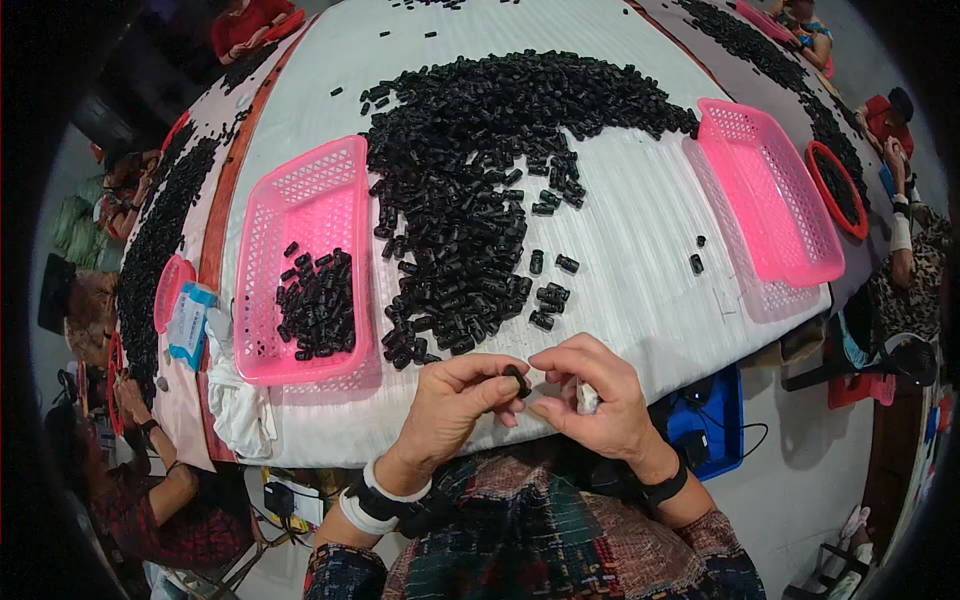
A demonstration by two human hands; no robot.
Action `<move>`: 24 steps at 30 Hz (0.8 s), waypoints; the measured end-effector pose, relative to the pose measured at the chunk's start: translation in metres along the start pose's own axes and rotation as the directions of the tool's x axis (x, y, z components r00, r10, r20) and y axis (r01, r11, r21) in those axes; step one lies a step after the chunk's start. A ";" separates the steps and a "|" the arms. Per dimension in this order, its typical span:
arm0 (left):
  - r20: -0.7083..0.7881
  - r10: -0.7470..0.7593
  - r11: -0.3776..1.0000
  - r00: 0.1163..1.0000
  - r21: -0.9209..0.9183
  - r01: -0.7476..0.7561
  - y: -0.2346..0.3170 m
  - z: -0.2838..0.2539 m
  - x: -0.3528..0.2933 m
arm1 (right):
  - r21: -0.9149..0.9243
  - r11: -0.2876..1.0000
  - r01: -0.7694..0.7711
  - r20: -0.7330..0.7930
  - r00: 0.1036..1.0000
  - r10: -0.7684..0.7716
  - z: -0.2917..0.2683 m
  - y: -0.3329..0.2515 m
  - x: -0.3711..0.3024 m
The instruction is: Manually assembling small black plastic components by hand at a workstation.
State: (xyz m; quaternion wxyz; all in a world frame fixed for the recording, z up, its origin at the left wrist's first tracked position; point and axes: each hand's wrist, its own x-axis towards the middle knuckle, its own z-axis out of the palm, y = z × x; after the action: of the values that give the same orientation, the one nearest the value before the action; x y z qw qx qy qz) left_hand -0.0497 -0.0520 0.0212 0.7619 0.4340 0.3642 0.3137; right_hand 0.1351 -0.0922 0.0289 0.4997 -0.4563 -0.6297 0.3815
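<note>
Just past the near table edge, my left hand (455,402) pinches a small black cylindrical piece (516,381) between thumb and fingers. My right hand (597,395) is curled close beside it, thumb and index finger slightly apart and facing the piece. Tucked in its fingers is a small whitish object (587,398), whose kind I cannot make out. Beyond my hands spreads a large heap of similar black pieces (460,230), with a few loose ones at its near right. To the left, a pink perforated basket (262,200) holds a pile of these pieces.
Another pink basket (765,190) stands at the right, with two loose pieces (697,262) near it. White cloth (238,405) and a blue-and-white packet (190,325) lie at the left. A blue crate (735,425) sits below the table. People work along neighbouring tables on both sides.
</note>
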 end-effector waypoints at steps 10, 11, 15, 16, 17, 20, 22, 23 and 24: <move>0.100 -0.166 0.881 0.981 -0.432 0.193 -0.008 0.006 0.005 | -0.345 0.887 0.306 -0.104 0.927 -0.360 0.013 0.014 -0.009; 0.092 -0.190 0.879 0.977 -0.428 0.211 -0.008 0.007 0.005 | -0.345 0.887 0.307 -0.105 0.926 -0.361 0.014 0.017 -0.010; 0.090 -0.184 0.892 0.979 -0.404 0.205 -0.007 0.008 0.005 | -0.392 0.839 0.376 -0.116 0.885 -0.451 0.014 0.016 -0.009; 0.081 -0.180 0.905 0.980 -0.378 0.197 -0.007 0.009 0.006 | -0.399 0.827 0.396 -0.124 0.870 -0.477 0.014 0.015 -0.008; 0.072 -0.175 0.917 0.982 -0.352 0.189 -0.007 0.009 0.006 | -0.398 0.827 0.396 -0.124 0.871 -0.476 0.013 0.015 -0.007; 0.073 -0.170 0.934 0.983 -0.305 0.184 -0.007 0.007 0.004 | -0.412 0.821 0.396 -0.100 0.876 -0.473 0.010 0.014 -0.007; 0.068 -0.147 0.935 0.987 -0.317 0.161 -0.004 0.010 0.005 | -0.420 0.807 0.415 -0.106 0.861 -0.498 0.010 0.016 -0.007; 0.063 -0.123 0.935 0.990 -0.328 0.137 -0.003 0.011 0.005 | -0.420 0.808 0.413 -0.107 0.861 -0.496 0.011 0.016 -0.008; 0.062 -0.123 0.935 0.990 -0.328 0.137 -0.002 0.012 0.005 | -0.379 0.847 0.373 -0.137 0.882 -0.450 0.012 0.016 -0.009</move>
State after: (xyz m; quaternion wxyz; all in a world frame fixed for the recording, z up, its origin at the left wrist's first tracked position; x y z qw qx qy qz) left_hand -0.0367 -0.0545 0.0226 0.8502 0.2810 0.3188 0.3107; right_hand 0.1277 -0.0965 0.0089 0.5501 -0.4288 -0.7101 0.0967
